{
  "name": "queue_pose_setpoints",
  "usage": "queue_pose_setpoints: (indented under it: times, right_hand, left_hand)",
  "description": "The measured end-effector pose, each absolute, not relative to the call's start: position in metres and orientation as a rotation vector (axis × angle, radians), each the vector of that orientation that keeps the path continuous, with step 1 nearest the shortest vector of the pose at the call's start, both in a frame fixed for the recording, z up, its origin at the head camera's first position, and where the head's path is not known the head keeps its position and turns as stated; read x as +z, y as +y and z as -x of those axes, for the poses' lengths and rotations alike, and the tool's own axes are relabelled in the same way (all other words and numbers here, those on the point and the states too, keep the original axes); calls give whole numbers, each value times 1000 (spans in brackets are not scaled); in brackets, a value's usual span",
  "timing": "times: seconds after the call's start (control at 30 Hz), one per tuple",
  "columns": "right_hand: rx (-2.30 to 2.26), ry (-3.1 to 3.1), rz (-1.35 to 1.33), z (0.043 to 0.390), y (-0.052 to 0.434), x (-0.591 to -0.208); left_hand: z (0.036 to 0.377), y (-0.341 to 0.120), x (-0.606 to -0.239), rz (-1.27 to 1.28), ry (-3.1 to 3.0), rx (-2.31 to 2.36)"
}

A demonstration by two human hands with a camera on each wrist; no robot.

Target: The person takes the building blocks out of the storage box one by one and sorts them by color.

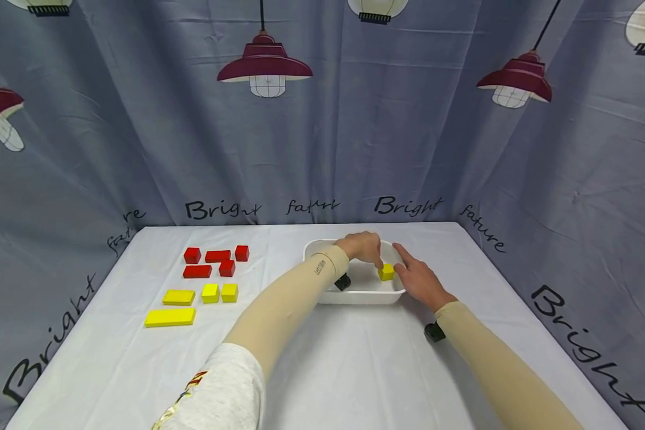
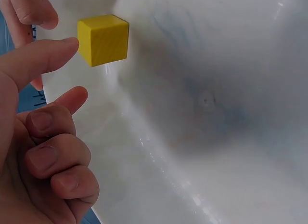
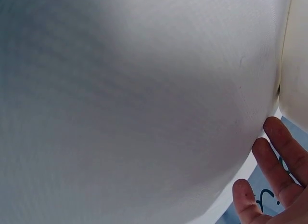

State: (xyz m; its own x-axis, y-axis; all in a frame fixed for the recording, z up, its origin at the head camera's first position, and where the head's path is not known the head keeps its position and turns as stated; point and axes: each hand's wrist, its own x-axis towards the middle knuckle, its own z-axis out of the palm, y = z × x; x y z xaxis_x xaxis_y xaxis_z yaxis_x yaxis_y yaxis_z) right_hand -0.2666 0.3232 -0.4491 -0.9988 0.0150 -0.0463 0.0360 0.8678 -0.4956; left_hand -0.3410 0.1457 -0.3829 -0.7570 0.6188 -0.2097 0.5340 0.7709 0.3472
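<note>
A white tray (image 1: 322,295) stands at the middle of the table. Inside it, near its right side, lies a small yellow cube (image 1: 386,272) (image 2: 103,39). My left hand (image 1: 375,258) (image 2: 54,31) reaches down into the tray. Its index fingertip touches the cube's left edge, the thumb stays apart above it, and the other fingers (image 2: 53,156) are curled into the palm. My right hand (image 1: 408,266) lies outside the tray's right wall (image 3: 144,103), its straight fingers (image 3: 269,161) resting against it.
On the white tablecloth (image 1: 355,358) at the left lie several red blocks (image 1: 215,263) and, nearer me, several yellow blocks (image 1: 193,297), one of them a long flat bar (image 1: 169,317). A lamp-printed curtain (image 1: 322,149) closes the back and sides.
</note>
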Motion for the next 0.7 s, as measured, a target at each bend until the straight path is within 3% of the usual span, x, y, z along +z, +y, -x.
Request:
queue_pose_setpoints:
  times: [0.7]
  right_hand:
    - [-801,3005,-50,265,321,-448]
  left_hand:
    - [339,167,-389,-933,2694,192]
